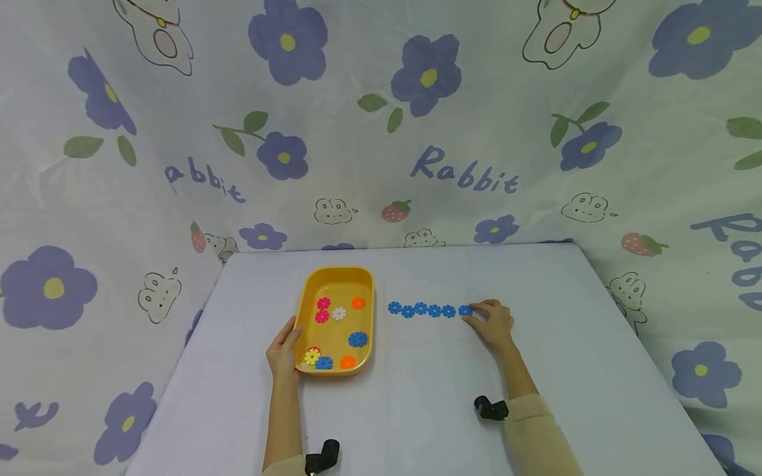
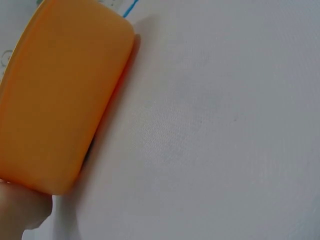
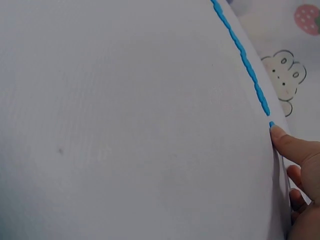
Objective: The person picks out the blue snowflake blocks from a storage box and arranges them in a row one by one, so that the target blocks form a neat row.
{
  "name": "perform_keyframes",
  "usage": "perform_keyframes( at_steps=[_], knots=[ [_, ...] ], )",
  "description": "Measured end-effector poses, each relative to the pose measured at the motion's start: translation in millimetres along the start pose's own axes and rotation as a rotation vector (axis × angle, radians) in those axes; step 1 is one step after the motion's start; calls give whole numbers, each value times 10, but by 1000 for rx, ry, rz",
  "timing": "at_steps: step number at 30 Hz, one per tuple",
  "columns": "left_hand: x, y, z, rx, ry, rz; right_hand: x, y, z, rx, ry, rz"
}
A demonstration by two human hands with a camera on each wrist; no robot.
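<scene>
My left hand (image 1: 282,355) grips the left side of a yellow plastic tray (image 1: 336,283), whose outer wall (image 2: 62,90) fills the left part of the left wrist view. My right hand (image 1: 493,322) pinches a blue snowflake disc (image 1: 465,310) between thumb and fingertips. That disc is at the right end of a row of several blue snowflake discs (image 1: 421,309), with a small gap between. In the right wrist view the row (image 3: 245,60) appears edge-on, and the thumb (image 3: 287,142) lies against the pinched disc (image 3: 271,124).
Inside the tray lie pink discs (image 1: 323,310), a white disc (image 1: 338,314), orange discs (image 1: 358,303), a yellow disc (image 1: 312,356) and blue discs (image 1: 358,339). A white cloth covers the table (image 1: 417,390). Behind it hangs a flower-printed curtain (image 1: 357,158).
</scene>
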State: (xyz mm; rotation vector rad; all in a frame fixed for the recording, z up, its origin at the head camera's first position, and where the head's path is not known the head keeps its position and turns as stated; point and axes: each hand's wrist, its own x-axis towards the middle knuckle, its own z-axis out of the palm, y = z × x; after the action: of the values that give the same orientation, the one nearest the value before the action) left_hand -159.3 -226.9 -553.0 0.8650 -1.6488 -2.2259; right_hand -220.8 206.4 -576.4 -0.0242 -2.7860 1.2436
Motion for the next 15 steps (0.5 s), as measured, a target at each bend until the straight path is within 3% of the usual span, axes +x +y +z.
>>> perform_keyframes(
  at_steps=[15],
  knots=[
    [12,-13,-5,-11,8,5,-9,-58,29,-19,-1,-28]
  ],
)
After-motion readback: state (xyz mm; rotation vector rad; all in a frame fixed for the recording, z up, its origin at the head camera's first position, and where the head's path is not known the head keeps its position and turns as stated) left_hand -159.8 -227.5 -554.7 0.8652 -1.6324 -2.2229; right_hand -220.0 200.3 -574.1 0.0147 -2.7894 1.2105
